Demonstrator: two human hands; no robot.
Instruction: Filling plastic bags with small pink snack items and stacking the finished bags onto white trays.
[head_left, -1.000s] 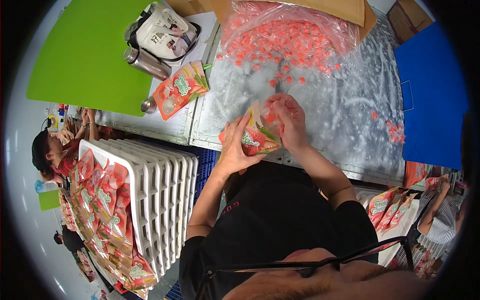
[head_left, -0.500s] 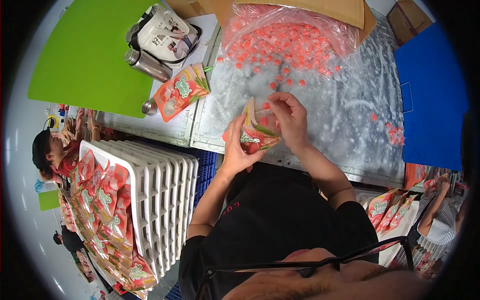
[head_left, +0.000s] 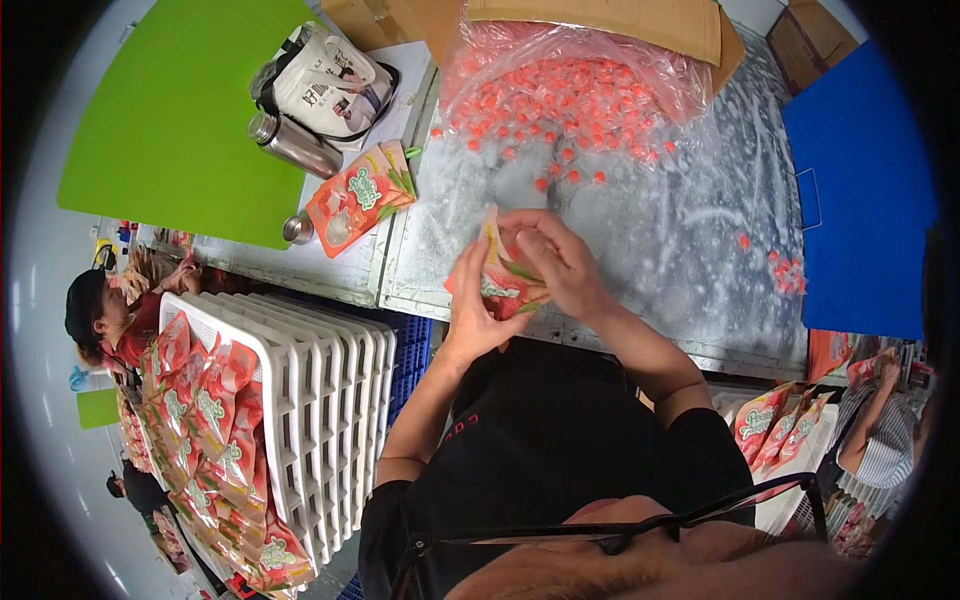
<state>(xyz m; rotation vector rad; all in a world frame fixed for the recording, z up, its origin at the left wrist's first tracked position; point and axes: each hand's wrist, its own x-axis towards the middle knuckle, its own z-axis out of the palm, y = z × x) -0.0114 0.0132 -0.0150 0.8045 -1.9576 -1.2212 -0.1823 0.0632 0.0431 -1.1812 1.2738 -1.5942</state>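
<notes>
My left hand [head_left: 472, 318] grips a red and beige printed snack pouch [head_left: 500, 288] from its left side, just over the table's near edge. Curled against the pouch's upper right side is my right hand [head_left: 562, 268]; its fingertips are hidden at the mouth, so what they hold cannot be made out. Beyond the hands, small red pieces in clear wrappers [head_left: 560, 100] spill from a clear plastic bag [head_left: 682, 95] onto the metal table [head_left: 670, 230]. A few loose red pieces [head_left: 541, 184] lie closer to my hands.
At left are flat pouches [head_left: 350, 205], a steel bottle [head_left: 295, 145], its cup lid [head_left: 297, 230] and a white bag [head_left: 330, 90]. Stacked white crates [head_left: 325, 400] hold filled pouches [head_left: 215, 420]. A blue panel [head_left: 850, 200] borders the right. Other people [head_left: 115, 315] are on both sides.
My right hand has moved down and left onto the pouch's mouth. The red wrapped piece seen at its fingertips before is out of sight. My left hand keeps its grip.
</notes>
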